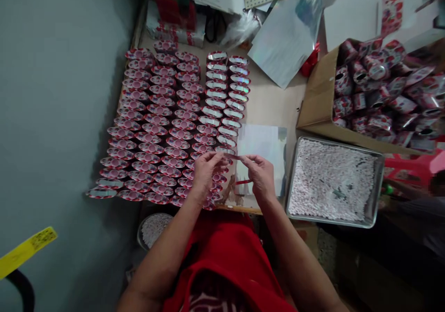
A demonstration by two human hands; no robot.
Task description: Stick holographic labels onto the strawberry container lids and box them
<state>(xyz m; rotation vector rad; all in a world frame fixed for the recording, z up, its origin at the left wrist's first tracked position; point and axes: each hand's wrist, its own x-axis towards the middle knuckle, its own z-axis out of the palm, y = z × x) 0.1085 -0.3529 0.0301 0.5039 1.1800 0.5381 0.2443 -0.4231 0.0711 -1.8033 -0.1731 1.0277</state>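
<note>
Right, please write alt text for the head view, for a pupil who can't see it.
A left hand and a right hand hold a thin strip between them above a table. Rows of red-patterned items, oval from above, stand mostly to the left; to the right are a tray of small pale pieces and a box heaped with red-patterned items.

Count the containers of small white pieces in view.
2: a rectangular metal tray, right of the right hand, and a round bowl, beside the left forearm and partly hidden. Others may be out of sight.
</note>
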